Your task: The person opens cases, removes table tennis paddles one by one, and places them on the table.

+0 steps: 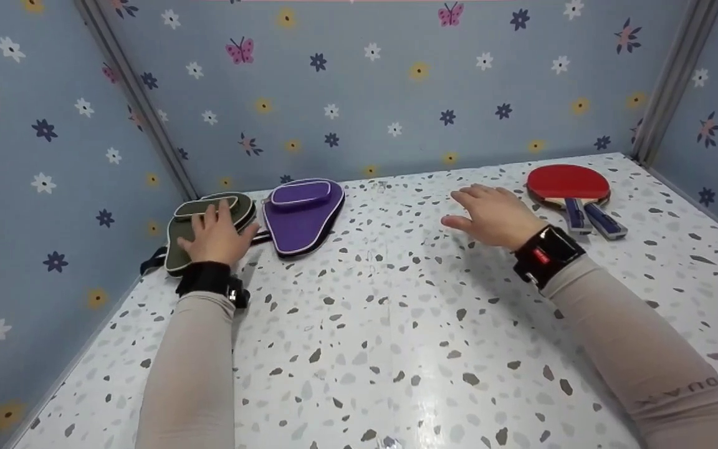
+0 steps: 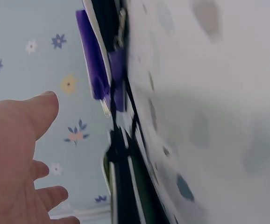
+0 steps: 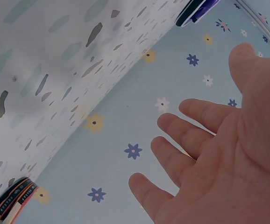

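Left hand (image 1: pixel 217 236) wide and empty over one green case (image 1: pixel 176 254); right hand (image 1: pixel 488 215) likewise above one table (image 1: pixel 359 349). One purple case (image 1: pixel 301 221) at left hand's 3 o'clock; two paddles (image 1: pixel 568 181) at right hand's 2 o'clock.

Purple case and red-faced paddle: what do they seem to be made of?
The purple case looks like fabric, probably synthetic, with a dull finish: it has pale-trimmed edges and a raised pocket; exact fibre unclear. The red-faced paddle seems rubber over wood, judging by its smooth, low-sheen face and the wood-coloured strip below it.
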Motion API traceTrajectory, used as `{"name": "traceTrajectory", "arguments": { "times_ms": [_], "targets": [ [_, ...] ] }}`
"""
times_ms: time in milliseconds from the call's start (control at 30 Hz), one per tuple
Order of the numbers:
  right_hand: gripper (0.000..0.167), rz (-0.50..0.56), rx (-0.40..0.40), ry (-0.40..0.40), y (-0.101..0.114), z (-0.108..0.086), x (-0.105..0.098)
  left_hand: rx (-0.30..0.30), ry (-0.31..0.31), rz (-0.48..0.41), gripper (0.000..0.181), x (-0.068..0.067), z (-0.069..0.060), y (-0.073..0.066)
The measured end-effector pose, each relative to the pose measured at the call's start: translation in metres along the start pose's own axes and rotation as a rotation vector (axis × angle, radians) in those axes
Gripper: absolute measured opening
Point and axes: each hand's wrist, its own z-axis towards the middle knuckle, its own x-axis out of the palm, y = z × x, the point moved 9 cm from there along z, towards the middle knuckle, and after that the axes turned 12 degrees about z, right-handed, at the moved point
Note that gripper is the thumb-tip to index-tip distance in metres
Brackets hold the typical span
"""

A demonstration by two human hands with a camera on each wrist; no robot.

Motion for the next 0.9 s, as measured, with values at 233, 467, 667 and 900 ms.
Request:
{"name": "traceTrajectory", "arguments": {
  "times_ms": [233,467,667,900],
  "targets": [
    [0.078,0.001,0.005,0.019,-0.001,0.003,0.004,-0.072,0.083,0.014,0.103,0.010,-0.007,0.040],
    [0.077,0.003,0.021,0.006,-0.002,0.001,-0.001,-0.053,0.195,-0.004,0.103,0.007,-0.010,0.046],
    [0.078,-0.001,0.016,0.024,-0.001,0.002,0.000,-0.090,0.237,-0.006,0.098,0.012,-0.012,0.057],
    [0.078,0.002,0.021,0.027,-0.007,0.003,0.003,-0.094,0.174,-0.019,0.079,0.010,-0.008,0.064]
  ]
}}
